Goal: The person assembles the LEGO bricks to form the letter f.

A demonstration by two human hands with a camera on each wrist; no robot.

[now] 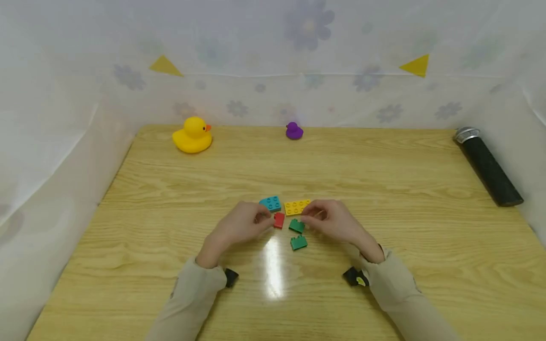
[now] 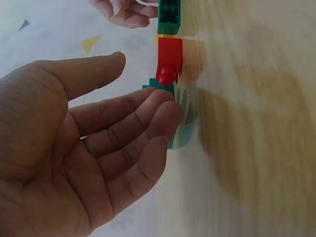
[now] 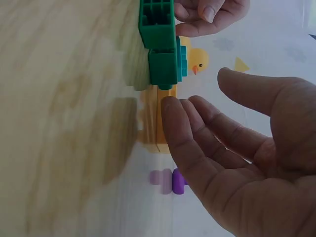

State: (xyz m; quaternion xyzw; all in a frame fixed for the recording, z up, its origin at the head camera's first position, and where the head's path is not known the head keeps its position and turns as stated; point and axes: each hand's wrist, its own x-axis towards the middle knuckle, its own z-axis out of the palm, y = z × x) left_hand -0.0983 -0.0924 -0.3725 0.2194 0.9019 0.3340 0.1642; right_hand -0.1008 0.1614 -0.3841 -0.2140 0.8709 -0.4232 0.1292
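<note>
Blocks [image 1: 297, 226] between and just beyond left hand [image 1: 242, 222], right hand [image 1: 334, 220]; both loose, thumbs wide of fingers. Table [image 1: 405, 189] spreads outward of each hand, side edges well apart.

we see soft, even light in the head view, with a white streak of glare [image 1: 273, 272] on the table [image 1: 384, 166] at lower centre. our wrist views look dimmer and hazier, soft-edged shadows [image 2: 242, 168] darkening the wood.

A yellow duck [image 1: 192, 137] and a purple duck [image 1: 294, 131] sit apart — a microphone [image 1: 488, 166] lies at right.
</note>
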